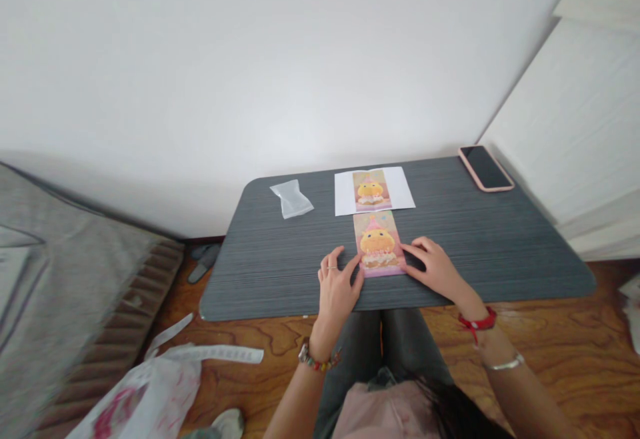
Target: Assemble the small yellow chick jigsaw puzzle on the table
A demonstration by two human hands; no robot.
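A picture card point(379, 245) with a yellow cartoon animal in a pink party hat behind a cake lies on the grey table, near its front edge. My left hand point(338, 287) holds the card at its left edge with thumb and forefinger, the other fingers curled loosely. On the opposite side, my right hand point(434, 269) has its fingertips and thumb at the right edge of the card. Just behind the card lies a white sheet point(400, 189) bearing a smaller print of the same picture, with a crease down its middle.
A small clear plastic bag point(293, 199) lies at the back left of the table point(280, 272). At the back right rests a phone point(485, 167) in a pink case. White wall stands behind. A plastic bag point(150, 392) and paper strips point(225, 353) are on the floor at left.
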